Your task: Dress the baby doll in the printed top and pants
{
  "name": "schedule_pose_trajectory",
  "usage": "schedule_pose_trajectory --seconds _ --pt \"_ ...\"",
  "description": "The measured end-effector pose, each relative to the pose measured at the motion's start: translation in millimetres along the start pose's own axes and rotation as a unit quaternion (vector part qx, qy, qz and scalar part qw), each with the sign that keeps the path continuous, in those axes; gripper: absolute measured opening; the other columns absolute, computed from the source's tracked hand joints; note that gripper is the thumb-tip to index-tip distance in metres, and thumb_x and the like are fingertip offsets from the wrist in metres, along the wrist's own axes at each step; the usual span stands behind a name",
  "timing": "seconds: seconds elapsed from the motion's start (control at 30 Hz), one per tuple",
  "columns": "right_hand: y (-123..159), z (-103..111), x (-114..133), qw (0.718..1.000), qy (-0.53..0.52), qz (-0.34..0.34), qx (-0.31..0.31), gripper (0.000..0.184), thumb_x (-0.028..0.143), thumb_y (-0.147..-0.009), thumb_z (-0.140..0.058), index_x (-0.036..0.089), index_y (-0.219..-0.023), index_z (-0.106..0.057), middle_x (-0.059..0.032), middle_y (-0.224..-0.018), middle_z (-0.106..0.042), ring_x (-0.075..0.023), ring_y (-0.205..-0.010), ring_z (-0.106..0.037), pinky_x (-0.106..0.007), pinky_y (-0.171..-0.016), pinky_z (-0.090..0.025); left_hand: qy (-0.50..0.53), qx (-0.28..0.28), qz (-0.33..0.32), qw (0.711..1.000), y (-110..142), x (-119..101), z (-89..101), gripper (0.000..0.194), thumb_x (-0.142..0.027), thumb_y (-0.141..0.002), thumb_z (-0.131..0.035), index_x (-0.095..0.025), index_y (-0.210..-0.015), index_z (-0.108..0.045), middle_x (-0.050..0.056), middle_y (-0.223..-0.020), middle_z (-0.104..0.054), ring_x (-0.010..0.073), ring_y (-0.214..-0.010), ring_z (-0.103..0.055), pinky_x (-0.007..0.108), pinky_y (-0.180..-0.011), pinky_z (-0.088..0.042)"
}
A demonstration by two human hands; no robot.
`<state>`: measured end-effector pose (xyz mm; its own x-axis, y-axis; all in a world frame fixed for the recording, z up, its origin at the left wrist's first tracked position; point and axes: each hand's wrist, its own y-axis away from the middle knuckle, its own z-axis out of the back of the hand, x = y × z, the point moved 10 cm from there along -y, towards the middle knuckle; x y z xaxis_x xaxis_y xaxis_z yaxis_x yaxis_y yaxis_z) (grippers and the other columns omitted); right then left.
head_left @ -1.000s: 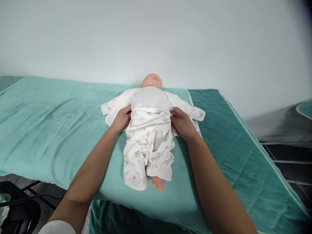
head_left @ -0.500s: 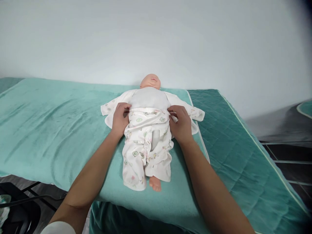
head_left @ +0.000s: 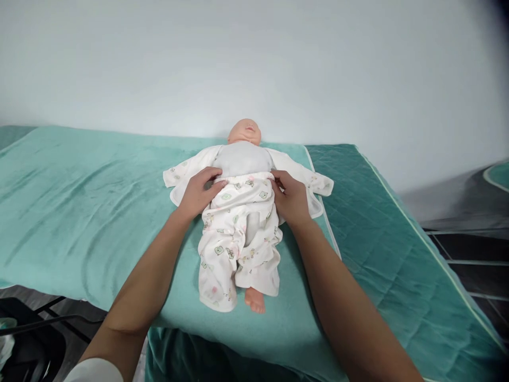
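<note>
A baby doll (head_left: 244, 131) lies on its back, head toward the wall. Patterned white baby pants (head_left: 225, 236) cover its lower body up to the waist; a gap at the crotch shows grey beneath. My left hand (head_left: 201, 192) grips the waistband on the left side, its thumb over the front and fingers at the upper edge. On the other side, my right hand (head_left: 292, 196) pinches the waistband between thumb and fingers. A white baby jacket (head_left: 292, 165) lies spread open around the doll's grey torso. One bare foot (head_left: 255, 300) sticks out of a pant leg; the other foot is hidden.
Under the doll is a light green blanket (head_left: 79, 212), and a darker quilted cover (head_left: 389, 254) extends to the right. A pale wall (head_left: 254, 63) rises behind. At lower left are a black object (head_left: 35, 339) and a cable (head_left: 59, 319).
My left hand has shifted inward along the waistband, its thumb now over the front. My right hand has moved slightly inward too. The waistband sits a little higher.
</note>
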<state>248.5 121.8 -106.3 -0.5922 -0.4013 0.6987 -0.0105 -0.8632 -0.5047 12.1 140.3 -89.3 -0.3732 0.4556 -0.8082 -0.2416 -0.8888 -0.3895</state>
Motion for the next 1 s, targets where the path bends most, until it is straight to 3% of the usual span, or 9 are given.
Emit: schedule_pose_trajectory --seconds 0.2,0.33,0.47,0.63,0.77,0.87,1.0 --pt "-6 -5 -10 0.998 -0.049 -0.044 0.017 0.022 0.040 -0.095 -0.052 0.025 -0.103 -0.065 -0.0030 -0.090 -0.073 -0.0236 -0.084 -0.067 -0.036 -0.078 -0.050 0.036 -0.028 0.027 0.999 2 5 3.4 0.030 -0.042 -0.084 -0.072 -0.022 -0.106 -0.064 0.005 -0.113 -0.068 0.0207 -0.107 -0.062 0.032 -0.102 -0.045" --pt "-10 -8 -18 0.996 -0.043 -0.071 0.030 0.023 0.042 -0.094 -0.051 0.025 -0.100 -0.065 -0.0010 -0.080 -0.068 -0.0219 -0.076 -0.061 -0.034 -0.072 -0.046 0.000 -0.005 0.015 1.000 2 2 0.7 0.026 -0.045 -0.087 -0.070 -0.021 -0.093 -0.063 0.004 -0.101 -0.068 0.0200 -0.098 -0.061 0.033 -0.097 -0.047" --pt "-18 -12 -23 0.994 -0.053 -0.091 0.033 0.024 0.045 -0.095 -0.051 0.025 -0.094 -0.064 0.0002 -0.077 -0.064 -0.0207 -0.077 -0.058 -0.031 -0.071 -0.043 -0.010 0.005 0.021 1.000 1 1 1.1 0.028 -0.046 -0.086 -0.071 -0.021 -0.096 -0.063 0.005 -0.105 -0.068 0.0204 -0.099 -0.060 0.033 -0.096 -0.046" --pt "-25 -24 -28 0.978 -0.163 -0.126 0.043 0.023 0.045 -0.093 -0.055 0.024 -0.085 -0.060 0.0010 -0.082 -0.062 -0.0176 -0.076 -0.052 -0.029 -0.070 -0.043 -0.020 0.048 -0.037 0.998 1 -13 -5.9 0.031 -0.043 -0.092 -0.065 -0.024 -0.116 -0.069 0.007 -0.116 -0.066 0.0219 -0.106 -0.059 0.032 -0.098 -0.044" --pt "-21 -30 -28 0.961 -0.227 -0.150 0.056 0.027 0.050 -0.092 -0.058 0.024 -0.085 -0.057 0.0019 -0.078 -0.058 -0.0160 -0.070 -0.048 -0.028 -0.067 -0.043 -0.037 0.061 -0.076 0.995 0 -23 -6.7 0.022 -0.041 -0.095 -0.062 -0.022 -0.104 -0.070 0.007 -0.111 -0.065 0.0207 -0.103 -0.060 0.031 -0.093 -0.045" --pt "-21 -25 -23 0.969 -0.215 -0.114 0.039 0.028 0.051 -0.092 -0.060 0.024 -0.085 -0.056 0.0018 -0.077 -0.054 -0.0167 -0.073 -0.049 -0.029 -0.068 -0.043 -0.068 0.062 -0.079 0.993 0 -24 -6.3 0.020 -0.040 -0.097 -0.058 -0.021 -0.093 -0.062 0.006 -0.103 -0.063 0.0183 -0.093 -0.058 0.029 -0.083 -0.045" --pt "-27 -11 1 0.990 -0.140 0.031 -0.007 0.024 0.045 -0.094 -0.061 0.024 -0.083 -0.057 -0.0029 -0.093 -0.057 -0.0204 -0.088 -0.053 -0.034 -0.081 -0.044 -0.144 0.033 -0.027 0.989 -4 -10 -4.2 0.016 -0.037 -0.100 -0.051 -0.022 -0.093 -0.052 0.001 -0.089 -0.061 0.0165 -0.079 -0.054 0.029 -0.073 -0.040"
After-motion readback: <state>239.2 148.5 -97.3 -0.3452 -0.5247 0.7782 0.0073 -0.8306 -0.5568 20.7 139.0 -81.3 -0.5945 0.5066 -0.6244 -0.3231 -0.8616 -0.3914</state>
